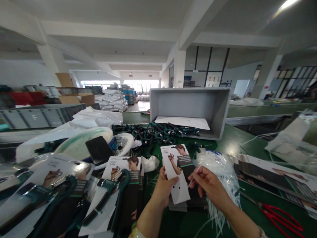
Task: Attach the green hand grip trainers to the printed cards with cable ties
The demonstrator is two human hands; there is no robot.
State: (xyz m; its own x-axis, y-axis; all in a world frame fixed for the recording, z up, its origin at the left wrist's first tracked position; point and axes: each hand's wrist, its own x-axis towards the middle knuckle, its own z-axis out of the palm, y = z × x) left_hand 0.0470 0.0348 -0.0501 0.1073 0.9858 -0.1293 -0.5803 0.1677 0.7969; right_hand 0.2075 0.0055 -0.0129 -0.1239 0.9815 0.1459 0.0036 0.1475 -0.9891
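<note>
Green-topped table, set in a wide workshop hall with white beams and pillars, carries all items listed below. Printed card: located at the centre of the near work area, raised and tilted, above a stack of cards. Two dark holes show in its lower white part. Left hand: grasps the card at its left edge, thumb on the printed face. Right hand: pinches what appears to be a thin white strip at the card's right edge; fingers partly hide it, so contact with the card cannot be confirmed. Just right of the card lies a clear plastic bag, white strips fanning out towards the near side. Further right: red-handled scissors and a second card stack. To the left: a hand grip on its backing card (dark green, with a metal spring). Beyond the card: a pile of loose hand grips, reaching into a grey bin turned on its side.
</note>
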